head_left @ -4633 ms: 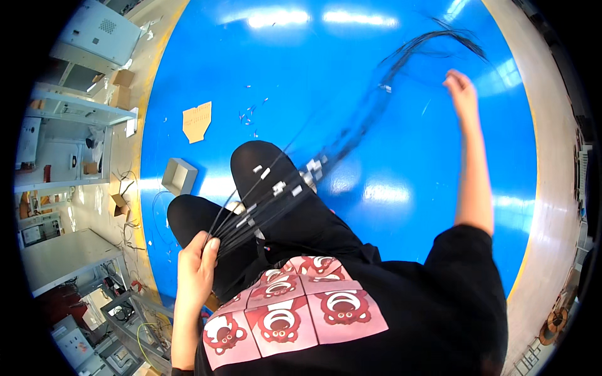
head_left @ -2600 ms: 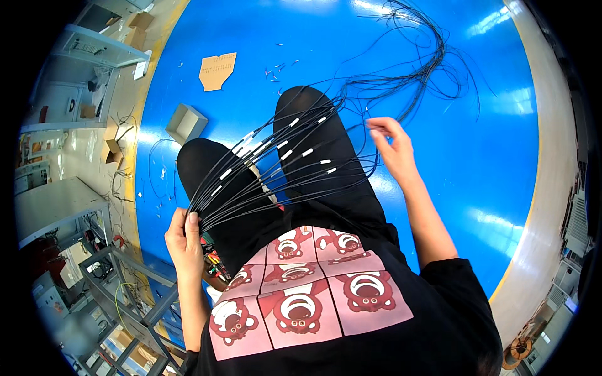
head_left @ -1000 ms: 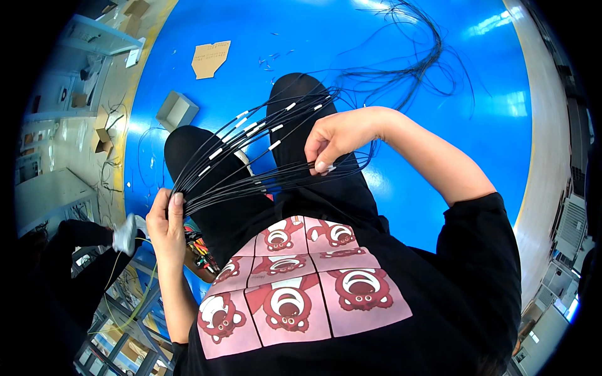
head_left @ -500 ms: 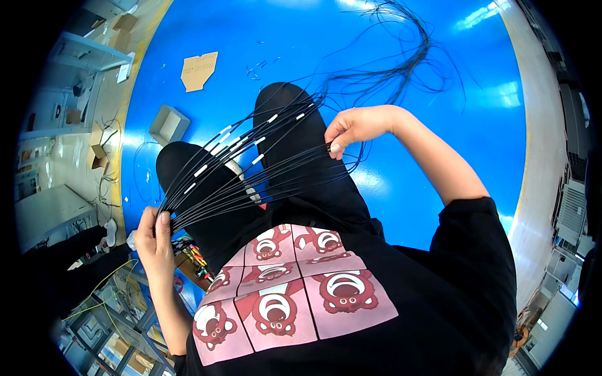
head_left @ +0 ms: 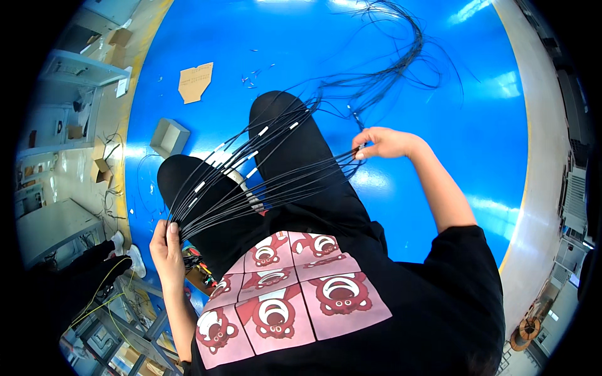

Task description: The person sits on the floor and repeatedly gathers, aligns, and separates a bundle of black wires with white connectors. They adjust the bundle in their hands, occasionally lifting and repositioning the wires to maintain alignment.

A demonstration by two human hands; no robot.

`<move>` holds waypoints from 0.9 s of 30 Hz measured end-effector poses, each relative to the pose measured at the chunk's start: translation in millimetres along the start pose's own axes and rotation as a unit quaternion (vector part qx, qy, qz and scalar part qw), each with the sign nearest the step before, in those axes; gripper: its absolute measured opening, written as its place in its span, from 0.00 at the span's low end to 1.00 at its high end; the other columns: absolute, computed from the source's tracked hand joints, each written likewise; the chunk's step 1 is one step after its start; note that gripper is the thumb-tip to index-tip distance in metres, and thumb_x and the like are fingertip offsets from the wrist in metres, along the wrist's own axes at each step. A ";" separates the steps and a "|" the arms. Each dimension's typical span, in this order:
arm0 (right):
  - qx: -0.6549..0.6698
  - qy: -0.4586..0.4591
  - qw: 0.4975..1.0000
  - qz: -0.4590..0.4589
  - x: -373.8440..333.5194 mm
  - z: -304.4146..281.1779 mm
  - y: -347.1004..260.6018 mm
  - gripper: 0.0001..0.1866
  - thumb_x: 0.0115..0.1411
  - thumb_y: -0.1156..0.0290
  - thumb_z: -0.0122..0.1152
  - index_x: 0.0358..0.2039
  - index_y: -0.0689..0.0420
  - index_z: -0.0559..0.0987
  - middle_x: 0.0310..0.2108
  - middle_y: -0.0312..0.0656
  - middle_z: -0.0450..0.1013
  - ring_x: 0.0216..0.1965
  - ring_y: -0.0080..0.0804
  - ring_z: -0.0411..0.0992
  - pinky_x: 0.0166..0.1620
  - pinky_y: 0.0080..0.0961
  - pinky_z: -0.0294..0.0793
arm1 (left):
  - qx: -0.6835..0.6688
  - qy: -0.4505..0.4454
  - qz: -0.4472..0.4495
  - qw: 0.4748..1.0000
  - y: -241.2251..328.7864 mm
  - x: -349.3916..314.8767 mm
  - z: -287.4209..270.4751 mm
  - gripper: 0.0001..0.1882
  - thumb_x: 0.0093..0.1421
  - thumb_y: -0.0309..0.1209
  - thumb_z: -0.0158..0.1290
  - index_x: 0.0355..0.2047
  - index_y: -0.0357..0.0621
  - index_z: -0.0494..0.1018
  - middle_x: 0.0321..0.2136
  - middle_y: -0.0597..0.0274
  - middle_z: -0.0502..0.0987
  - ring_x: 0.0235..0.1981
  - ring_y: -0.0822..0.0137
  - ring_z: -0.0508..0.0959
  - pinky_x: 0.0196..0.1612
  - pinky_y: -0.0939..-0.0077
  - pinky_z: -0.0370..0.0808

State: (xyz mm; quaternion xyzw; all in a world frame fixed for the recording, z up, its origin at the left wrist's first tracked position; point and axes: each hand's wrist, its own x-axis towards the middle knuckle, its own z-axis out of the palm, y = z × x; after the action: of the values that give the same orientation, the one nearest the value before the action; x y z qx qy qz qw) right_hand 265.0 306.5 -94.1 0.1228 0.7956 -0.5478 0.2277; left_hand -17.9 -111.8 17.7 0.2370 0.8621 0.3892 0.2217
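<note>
A fan of thin black cables (head_left: 295, 171) stretches over my thighs between my two hands. My left hand (head_left: 167, 245), at the left beside my knee, is closed with the thumb pressing the gathered cables. My right hand (head_left: 384, 145) pinches one group of these cables out past my right thigh. White sleeves (head_left: 199, 187) sit on several of the other cables, which run loose from my left hand across my knees. Their far lengths lie in a tangled black bundle (head_left: 401, 59) on the floor.
On the blue floor (head_left: 439, 156) lie an open grey box (head_left: 169, 138), a cut piece of cardboard (head_left: 195, 83) and small scraps. A box with coloured-handled tools (head_left: 199, 272) stands by my left hip. Another person's shoe (head_left: 136, 261) and a metal frame (head_left: 141, 326) are at the left.
My right hand has moved right and slightly nearer, drawing its group of cables further out past my thigh. My left hand has shifted slightly right and nearer, still holding the cables.
</note>
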 end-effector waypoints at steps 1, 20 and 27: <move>0.033 -0.006 0.999 -0.005 -2.9 2.7 2.4 0.11 0.61 0.64 0.59 0.37 0.58 0.79 0.34 0.35 0.77 0.40 0.24 0.71 0.48 0.27 0.69 | -0.027 0.000 -0.019 0.999 -6.5 1.2 -0.7 0.15 0.69 0.35 0.47 0.26 0.41 0.65 0.19 0.75 0.59 0.21 0.82 0.56 0.23 0.82 0.54; 0.020 -0.001 0.999 0.047 -22.9 -17.0 -25.0 0.08 0.62 0.69 0.57 0.36 0.61 0.77 0.32 0.37 0.77 0.36 0.25 0.72 0.44 0.26 0.71 | 0.094 -0.070 0.321 0.940 99.2 13.7 98.1 0.15 0.57 0.26 0.53 0.45 0.37 0.72 0.43 0.49 0.72 0.47 0.50 0.71 0.53 0.62 0.67; -0.030 0.104 0.994 -0.035 -38.6 -24.3 -45.9 0.13 0.56 0.69 0.64 0.41 0.57 0.77 0.39 0.43 0.75 0.45 0.35 0.72 0.48 0.31 0.70 | -0.008 -0.403 0.189 0.895 130.8 48.6 261.0 0.16 0.67 0.36 0.47 0.46 0.34 0.68 0.24 0.56 0.72 0.27 0.61 0.75 0.34 0.68 0.71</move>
State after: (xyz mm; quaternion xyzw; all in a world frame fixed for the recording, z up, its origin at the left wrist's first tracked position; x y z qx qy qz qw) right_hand 272.4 314.2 -30.3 0.1441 0.8350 -0.5153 0.1285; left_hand 122.5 140.7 -46.7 0.5304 0.6346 0.3019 0.4742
